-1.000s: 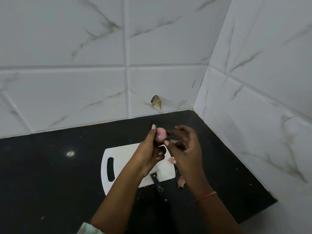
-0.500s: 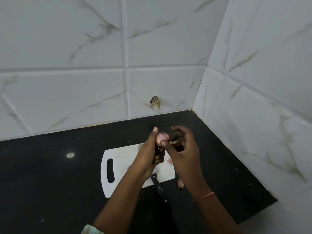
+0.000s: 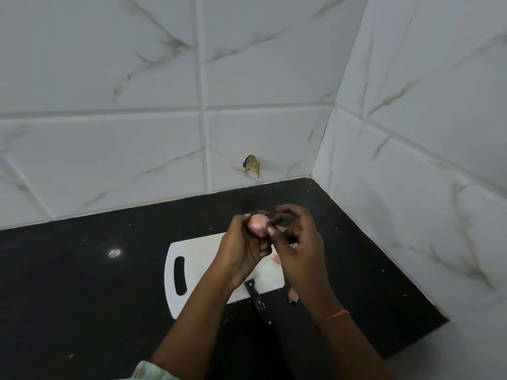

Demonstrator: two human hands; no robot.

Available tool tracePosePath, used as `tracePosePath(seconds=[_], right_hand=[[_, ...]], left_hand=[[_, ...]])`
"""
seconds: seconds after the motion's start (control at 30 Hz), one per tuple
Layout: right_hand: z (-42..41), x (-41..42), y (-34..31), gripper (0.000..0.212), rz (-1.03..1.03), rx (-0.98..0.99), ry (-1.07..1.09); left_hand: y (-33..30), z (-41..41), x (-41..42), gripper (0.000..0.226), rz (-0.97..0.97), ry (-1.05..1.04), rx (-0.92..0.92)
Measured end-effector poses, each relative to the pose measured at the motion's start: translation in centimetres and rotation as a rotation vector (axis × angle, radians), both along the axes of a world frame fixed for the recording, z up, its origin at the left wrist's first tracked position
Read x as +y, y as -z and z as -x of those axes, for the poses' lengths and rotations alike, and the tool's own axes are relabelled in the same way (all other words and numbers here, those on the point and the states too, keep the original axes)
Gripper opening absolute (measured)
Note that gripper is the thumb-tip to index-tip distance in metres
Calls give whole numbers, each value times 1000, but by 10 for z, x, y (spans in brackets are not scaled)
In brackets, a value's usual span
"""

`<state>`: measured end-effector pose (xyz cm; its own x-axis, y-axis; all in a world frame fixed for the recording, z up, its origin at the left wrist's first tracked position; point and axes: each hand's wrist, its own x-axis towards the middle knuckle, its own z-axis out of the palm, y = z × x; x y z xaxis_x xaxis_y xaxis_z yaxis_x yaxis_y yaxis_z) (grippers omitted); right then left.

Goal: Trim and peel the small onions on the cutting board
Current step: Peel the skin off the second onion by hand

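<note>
The left hand [image 3: 241, 248] grips a small pinkish onion [image 3: 258, 224] in its curled fingers, raised above the far edge of the white cutting board [image 3: 197, 272]; the right hand [image 3: 299, 248] meets it from the right, thumb and forefinger pinching at the onion's side; the board lies on the black surface [image 3: 82, 283]; a dark-handled knife [image 3: 256, 298] rests across the board's near edge; peel scraps [image 3: 292, 296] lie just beside the board's right end.
</note>
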<state>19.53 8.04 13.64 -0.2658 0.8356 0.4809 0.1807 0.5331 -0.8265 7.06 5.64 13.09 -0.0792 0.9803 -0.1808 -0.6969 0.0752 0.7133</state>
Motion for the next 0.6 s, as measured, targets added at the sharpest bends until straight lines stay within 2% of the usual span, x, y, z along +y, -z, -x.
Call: tracePosePath(seconds=[0.3, 0.6], right_hand=[[3, -2, -2, 44, 9, -30, 7], [2, -2, -9, 42, 22, -61, -25]], left_hand=[[-3, -2, 0, 36, 33, -16, -20], [-4, 1, -4, 35, 46, -21, 124]])
